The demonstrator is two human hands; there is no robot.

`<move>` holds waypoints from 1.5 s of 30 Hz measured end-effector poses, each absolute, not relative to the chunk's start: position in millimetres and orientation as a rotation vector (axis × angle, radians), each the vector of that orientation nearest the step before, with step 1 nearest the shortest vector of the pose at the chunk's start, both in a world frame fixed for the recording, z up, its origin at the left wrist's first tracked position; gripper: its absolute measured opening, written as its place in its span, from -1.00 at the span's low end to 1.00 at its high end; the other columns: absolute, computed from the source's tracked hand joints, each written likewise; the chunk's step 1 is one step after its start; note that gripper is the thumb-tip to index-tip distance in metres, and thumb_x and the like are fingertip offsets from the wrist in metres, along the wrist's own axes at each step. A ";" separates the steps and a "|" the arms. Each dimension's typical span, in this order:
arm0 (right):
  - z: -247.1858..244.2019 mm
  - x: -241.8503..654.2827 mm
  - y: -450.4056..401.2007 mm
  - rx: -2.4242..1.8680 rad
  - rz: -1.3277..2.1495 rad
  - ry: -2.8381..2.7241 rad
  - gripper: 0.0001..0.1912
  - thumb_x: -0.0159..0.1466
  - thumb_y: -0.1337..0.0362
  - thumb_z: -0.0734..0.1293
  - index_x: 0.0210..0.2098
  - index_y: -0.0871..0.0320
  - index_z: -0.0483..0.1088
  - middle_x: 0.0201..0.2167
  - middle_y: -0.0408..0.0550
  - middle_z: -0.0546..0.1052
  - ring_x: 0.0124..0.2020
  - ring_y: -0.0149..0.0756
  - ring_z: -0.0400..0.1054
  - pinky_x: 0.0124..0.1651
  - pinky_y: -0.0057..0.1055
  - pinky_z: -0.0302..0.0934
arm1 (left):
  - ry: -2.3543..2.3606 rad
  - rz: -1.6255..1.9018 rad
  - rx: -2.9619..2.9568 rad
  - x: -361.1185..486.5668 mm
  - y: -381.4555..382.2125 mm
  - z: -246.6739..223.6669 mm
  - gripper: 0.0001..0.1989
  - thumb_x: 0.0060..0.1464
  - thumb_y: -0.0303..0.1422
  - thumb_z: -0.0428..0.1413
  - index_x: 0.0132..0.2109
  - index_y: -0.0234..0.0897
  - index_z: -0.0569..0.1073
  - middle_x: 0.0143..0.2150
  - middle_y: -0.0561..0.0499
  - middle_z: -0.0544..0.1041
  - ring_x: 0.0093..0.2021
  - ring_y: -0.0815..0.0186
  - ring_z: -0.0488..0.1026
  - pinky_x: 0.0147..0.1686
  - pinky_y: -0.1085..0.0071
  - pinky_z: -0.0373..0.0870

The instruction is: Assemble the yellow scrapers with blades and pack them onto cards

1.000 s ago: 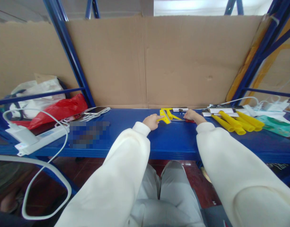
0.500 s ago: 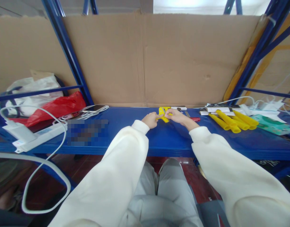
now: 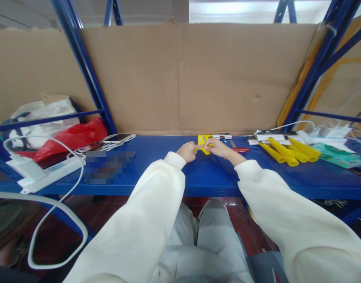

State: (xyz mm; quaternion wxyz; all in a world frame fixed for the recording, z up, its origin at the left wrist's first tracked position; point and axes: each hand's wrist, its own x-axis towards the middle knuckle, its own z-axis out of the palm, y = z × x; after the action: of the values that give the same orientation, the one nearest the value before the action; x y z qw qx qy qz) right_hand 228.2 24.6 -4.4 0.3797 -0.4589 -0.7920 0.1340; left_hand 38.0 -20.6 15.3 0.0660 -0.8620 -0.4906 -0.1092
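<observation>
On the far part of the blue table [image 3: 159, 157], my left hand [image 3: 186, 152] is closed on a small yellow piece [image 3: 199, 147] whose kind I cannot make out. My right hand [image 3: 218, 147] meets it from the right, fingers pinched around the same yellow material. Flat yellow material [image 3: 201, 139] shows behind and below the fingertips; the fingers cover much of it. Close to my right hand lies a red-handled tool [image 3: 242, 149] with a grey metal part. Behind that hand is a white-and-black strip-like item [image 3: 222, 136].
Several yellow tubes [image 3: 282, 151] lie on the right by white boxes and a green packet [image 3: 336, 154]. At left are a phone [image 3: 119, 138], a power strip [image 3: 53, 173] with looping cable and a red bag [image 3: 72, 137]. A cardboard panel [image 3: 215, 78] closes the back.
The view has tilted slightly. My hands keep nearly the same place, with small finger movements at the yellow piece. Less of the yellow material shows below the fingers.
</observation>
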 end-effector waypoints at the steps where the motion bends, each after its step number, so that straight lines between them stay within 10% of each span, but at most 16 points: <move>1: -4.1 227.3 22.9 -1.201 0.337 -2.029 -0.84 0.10 0.37 0.37 -0.59 0.15 0.41 -0.45 -0.11 0.40 -0.28 -0.29 0.32 0.00 -0.33 0.23 | -1.481 -0.327 -2.598 38.1 -20.7 15.3 -0.43 0.22 -0.48 0.02 0.33 0.02 0.35 0.00 -0.08 0.50 0.06 0.18 0.51 0.07 0.36 0.40; 25: -12.0 211.9 18.5 -1.239 0.469 -1.783 -0.91 0.13 0.37 0.33 -0.46 0.11 0.31 -0.35 -0.16 0.43 -0.18 -0.30 0.35 0.03 -0.28 0.26 | -1.524 -0.399 -2.570 36.5 -18.5 13.2 -0.45 0.22 -0.48 0.03 0.31 0.01 0.37 -0.01 -0.08 0.51 0.06 0.18 0.51 0.07 0.35 0.41; 33: 8.4 209.9 -5.9 -1.349 0.993 -1.542 -0.83 0.21 0.42 0.31 -0.22 0.11 0.28 -0.32 -0.07 0.56 -0.39 -0.36 0.45 -0.37 -0.48 0.26 | -1.547 -0.467 -2.551 35.5 -19.7 15.1 -0.45 0.21 -0.47 0.05 0.31 -0.01 0.38 0.00 -0.10 0.53 0.04 0.17 0.52 0.06 0.34 0.43; 45: 11.2 215.9 -3.6 -1.294 1.038 -1.517 -0.90 0.22 0.47 0.29 -0.37 0.16 0.34 -0.50 -0.15 0.54 -0.64 -0.54 0.19 -0.57 -0.60 0.06 | -1.536 -0.238 -2.521 34.4 -26.1 13.3 -0.34 0.27 -0.41 0.00 0.45 0.06 0.09 0.15 -0.10 0.43 0.10 0.11 0.49 0.02 0.27 0.44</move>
State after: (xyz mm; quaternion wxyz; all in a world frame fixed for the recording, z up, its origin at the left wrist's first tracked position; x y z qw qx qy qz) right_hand 215.9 -3.6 11.2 0.4320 -0.5191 -0.6087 0.4165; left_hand 34.4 -26.1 13.3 0.0899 -0.8477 -0.5167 -0.0799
